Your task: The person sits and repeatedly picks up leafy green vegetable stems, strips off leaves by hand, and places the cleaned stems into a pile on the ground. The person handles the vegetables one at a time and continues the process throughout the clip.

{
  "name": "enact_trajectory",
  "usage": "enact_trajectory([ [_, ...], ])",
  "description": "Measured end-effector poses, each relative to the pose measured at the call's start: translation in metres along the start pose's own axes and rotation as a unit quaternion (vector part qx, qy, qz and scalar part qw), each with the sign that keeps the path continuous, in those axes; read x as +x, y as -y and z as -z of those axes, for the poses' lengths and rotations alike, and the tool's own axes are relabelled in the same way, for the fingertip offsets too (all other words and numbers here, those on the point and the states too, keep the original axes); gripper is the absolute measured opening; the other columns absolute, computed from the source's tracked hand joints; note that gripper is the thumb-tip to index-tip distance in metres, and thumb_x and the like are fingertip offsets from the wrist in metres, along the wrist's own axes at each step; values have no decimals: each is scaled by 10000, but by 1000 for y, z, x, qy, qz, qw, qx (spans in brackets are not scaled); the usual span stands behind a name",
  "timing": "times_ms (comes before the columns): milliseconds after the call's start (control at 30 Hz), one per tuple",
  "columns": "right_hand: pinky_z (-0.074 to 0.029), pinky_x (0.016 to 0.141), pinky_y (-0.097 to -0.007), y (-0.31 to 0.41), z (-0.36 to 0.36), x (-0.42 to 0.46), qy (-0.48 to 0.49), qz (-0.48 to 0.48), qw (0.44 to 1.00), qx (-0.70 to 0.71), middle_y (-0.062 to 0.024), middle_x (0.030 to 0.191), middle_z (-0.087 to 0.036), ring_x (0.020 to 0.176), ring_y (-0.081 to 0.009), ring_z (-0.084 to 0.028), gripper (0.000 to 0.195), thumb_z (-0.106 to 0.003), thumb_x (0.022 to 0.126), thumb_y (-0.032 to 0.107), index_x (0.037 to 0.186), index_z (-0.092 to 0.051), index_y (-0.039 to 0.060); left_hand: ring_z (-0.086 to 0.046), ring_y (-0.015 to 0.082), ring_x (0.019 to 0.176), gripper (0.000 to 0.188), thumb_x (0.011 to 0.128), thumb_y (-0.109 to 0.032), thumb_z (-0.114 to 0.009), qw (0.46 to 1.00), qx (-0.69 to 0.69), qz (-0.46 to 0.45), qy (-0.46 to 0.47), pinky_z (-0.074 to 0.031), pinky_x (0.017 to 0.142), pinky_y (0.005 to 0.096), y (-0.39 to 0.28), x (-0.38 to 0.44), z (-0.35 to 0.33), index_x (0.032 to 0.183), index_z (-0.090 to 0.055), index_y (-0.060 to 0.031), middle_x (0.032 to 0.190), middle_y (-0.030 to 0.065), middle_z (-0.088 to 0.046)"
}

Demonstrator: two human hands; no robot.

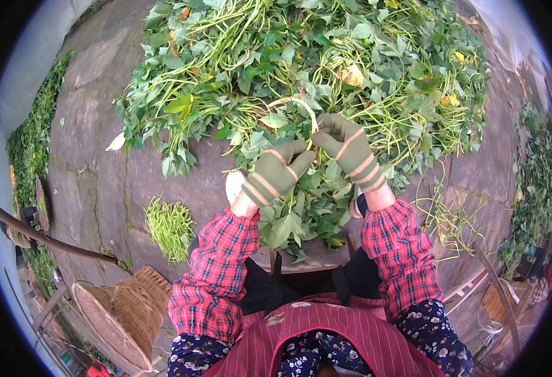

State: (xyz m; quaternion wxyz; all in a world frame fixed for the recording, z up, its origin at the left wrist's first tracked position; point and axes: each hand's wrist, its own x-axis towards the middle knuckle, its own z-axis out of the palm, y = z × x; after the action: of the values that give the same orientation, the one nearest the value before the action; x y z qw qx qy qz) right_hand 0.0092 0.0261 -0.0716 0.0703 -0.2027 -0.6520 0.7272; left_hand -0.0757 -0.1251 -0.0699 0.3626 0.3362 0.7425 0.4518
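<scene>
My left hand (280,170), in a green knitted glove with orange stripes, has its thumb and fingers brought together at a leafy vine. Close beside it, my right hand (350,150), gloved alike, pinches the pale, curved stem of the vine (310,109). The gloves partly hide where the fingers meet the stem. Broad green leaves (288,226) hang or lie below the hands, between my feet. Directly ahead spreads a large heap of leafy vines (257,61), probably sweet potato, with a few yellowed leaves among them.
A small pile of cut green stems (170,228) lies on the paving (80,141) at left. Loose stripped stems (450,217) are scattered at right. A wicker basket (134,306) lies tipped at lower left, another basket (500,301) at lower right. More greenery (535,188) lines both sides.
</scene>
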Motion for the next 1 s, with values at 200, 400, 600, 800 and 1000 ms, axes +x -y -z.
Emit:
enact_trajectory([
  [200, -432, 633, -214, -1, 1, -4, 29, -18, 999, -4, -11, 780, -581, 703, -64, -521, 194, -565, 823, 103, 970, -588, -21, -546, 108, 787, 324, 841, -187, -564, 988, -124, 2, -96, -449, 701, 249, 6, 14, 10, 1081, -575, 31, 904, 58, -620],
  [400, -438, 651, -223, -12, -4, -4, 43, -4, 999, -30, -31, 797, -600, 724, -78, -534, 217, -555, 835, 110, 1004, -590, -22, -564, 102, 681, 227, 814, -198, -596, 948, -264, 44, -171, -450, 634, 227, 7, 17, 7, 922, -636, -2, 787, 33, -615],
  [600, -453, 631, -249, -13, -11, -5, 9, 22, 991, -134, -68, 765, -608, 691, -109, -555, 262, -644, 774, 175, 941, -598, -20, -564, 116, 690, 168, 828, -122, -582, 977, -125, -16, -171, -454, 646, 258, 13, 17, 0, 921, -624, 11, 783, 81, -632],
  [800, -442, 565, -279, -12, -15, -8, 14, 41, 982, -182, -109, 663, -591, 587, -140, -545, 175, -627, 760, 126, 872, -607, -6, -552, 117, 669, 189, 828, -147, -576, 981, -122, -15, -148, -445, 619, 265, 17, 15, -4, 910, -621, 17, 752, 65, -617],
  [1000, -448, 619, -259, -9, 0, -9, 120, 49, 982, -137, -87, 739, -607, 657, -129, -555, 137, -523, 848, 109, 897, -581, -5, -508, 93, 649, 283, 847, -266, -571, 960, -255, 115, 5, -408, 579, 233, 14, 11, 15, 876, -593, 14, 716, 17, -560],
])
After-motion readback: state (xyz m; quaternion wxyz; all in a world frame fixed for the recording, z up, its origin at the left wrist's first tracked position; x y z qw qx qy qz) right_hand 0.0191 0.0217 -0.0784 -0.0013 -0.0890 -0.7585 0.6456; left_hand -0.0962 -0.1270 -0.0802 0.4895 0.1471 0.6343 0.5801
